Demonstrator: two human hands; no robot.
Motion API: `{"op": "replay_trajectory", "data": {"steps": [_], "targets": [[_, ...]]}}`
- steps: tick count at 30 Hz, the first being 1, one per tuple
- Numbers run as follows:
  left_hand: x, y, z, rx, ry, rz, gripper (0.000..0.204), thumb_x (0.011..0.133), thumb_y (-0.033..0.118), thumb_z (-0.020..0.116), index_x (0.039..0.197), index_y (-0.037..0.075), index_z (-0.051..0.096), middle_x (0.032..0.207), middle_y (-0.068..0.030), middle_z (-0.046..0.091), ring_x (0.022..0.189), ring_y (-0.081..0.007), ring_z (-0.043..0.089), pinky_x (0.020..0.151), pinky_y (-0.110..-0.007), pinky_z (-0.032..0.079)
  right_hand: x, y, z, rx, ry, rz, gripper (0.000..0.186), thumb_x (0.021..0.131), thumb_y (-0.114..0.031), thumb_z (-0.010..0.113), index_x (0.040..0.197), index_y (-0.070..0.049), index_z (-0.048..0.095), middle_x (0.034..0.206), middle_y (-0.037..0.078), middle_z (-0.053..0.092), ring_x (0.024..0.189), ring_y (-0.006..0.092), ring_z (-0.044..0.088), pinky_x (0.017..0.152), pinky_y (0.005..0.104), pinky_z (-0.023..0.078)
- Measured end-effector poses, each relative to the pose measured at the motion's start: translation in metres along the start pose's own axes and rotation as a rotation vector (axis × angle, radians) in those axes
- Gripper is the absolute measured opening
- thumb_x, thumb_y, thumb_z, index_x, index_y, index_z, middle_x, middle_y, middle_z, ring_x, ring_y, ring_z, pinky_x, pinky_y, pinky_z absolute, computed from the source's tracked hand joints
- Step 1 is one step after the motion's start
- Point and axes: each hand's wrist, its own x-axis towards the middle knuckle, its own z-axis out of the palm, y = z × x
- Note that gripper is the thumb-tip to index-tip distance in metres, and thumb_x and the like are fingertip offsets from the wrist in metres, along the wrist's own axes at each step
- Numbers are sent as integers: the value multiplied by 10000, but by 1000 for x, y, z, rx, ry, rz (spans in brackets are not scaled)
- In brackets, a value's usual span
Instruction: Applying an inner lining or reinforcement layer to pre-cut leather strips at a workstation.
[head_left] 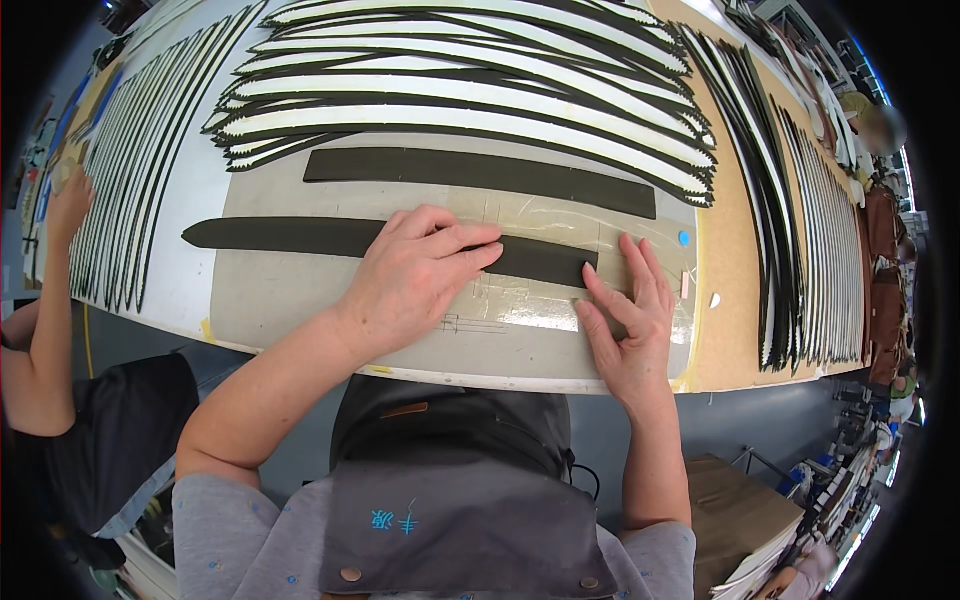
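A dark, narrow strip (290, 236) lay crosswise on a grey mat (285, 305) on the bench (180, 285), its left end tapering to a blunt point and its right end cut square; the left hand (408, 275) rested over its middle, fingers stretched toward the right and held close together, their tips on the strip; whether that hand also pinched it could not be told, since the thumb's hold was hidden. The right hand (640, 325) stood at the strip's square end, its fingers spread; the index fingertip touched the corner there, the thumb lay just below on the mat, apart from the index, and the other fingers pointed away toward the far side.

A second dark strip (480, 184) lay beyond the first, roughly parallel to it and apart from both hands; farther off, a broad pile of white strips with dark edges (470, 85) overlapped in layers, their ends jagged. A blue disc (684, 239) sat near the mat's right edge; a small white piece (715, 300) lay to the right, on a tan board (728, 335), beside a dark bundle of strips (765, 200); at the far left, a co-worker's hand (70, 205) was near another row of strips (150, 160).
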Motion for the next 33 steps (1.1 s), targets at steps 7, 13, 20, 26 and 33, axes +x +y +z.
{"op": "replay_trajectory", "data": {"steps": [7, 13, 20, 26, 33], "targets": [[0, 3, 0, 94, -61, -11, 395, 831, 59, 667, 1210, 145, 739, 1310, 34, 683, 1120, -239, 571, 968, -395, 472, 0, -1, 1, -6, 10, 5, 333, 827, -171, 823, 1159, -179, 805, 1486, 206, 559, 1417, 414, 476, 1146, 498, 360], [2, 3, 0, 132, -71, 8, 384, 852, 70, 672, 1210, 189, 748, 1307, 60, 691, 1068, -253, 578, 948, -390, 473, 1, -1, 1, 10, 27, -5, 328, 819, -173, 828, 1146, -180, 808, 1487, 206, 557, 1412, 413, 481, 1141, 502, 370], [1, 5, -4, 179, -116, 19, 444, 823, 58, 655, 1249, 161, 726, 1340, 41, 672, 1105, -263, 563, 957, -402, 466, 2, -4, -3, -141, 3, -126, 337, 853, -166, 790, 1189, -148, 776, 1476, 98, 589, 1434, 335, 473, 1169, 516, 339], [-6, 10, -1, 252, -152, 43, 497, 841, 88, 674, 1335, 146, 662, 1433, -8, 591, 1185, -263, 544, 1021, -405, 445, 10, -15, -16, -240, -131, -194, 417, 840, -106, 770, 1254, -78, 722, 1415, 50, 651, 1384, 272, 538, 1203, 521, 302], [-13, 17, -10, 269, -195, 27, 551, 868, 223, 754, 1383, 91, 612, 1452, -29, 575, 1310, -225, 530, 1067, -407, 434, 16, -18, -22, -305, -172, -234, 420, 837, -206, 793, 1218, -42, 724, 1357, 72, 683, 1310, 240, 580, 1192, 523, 338]]}}
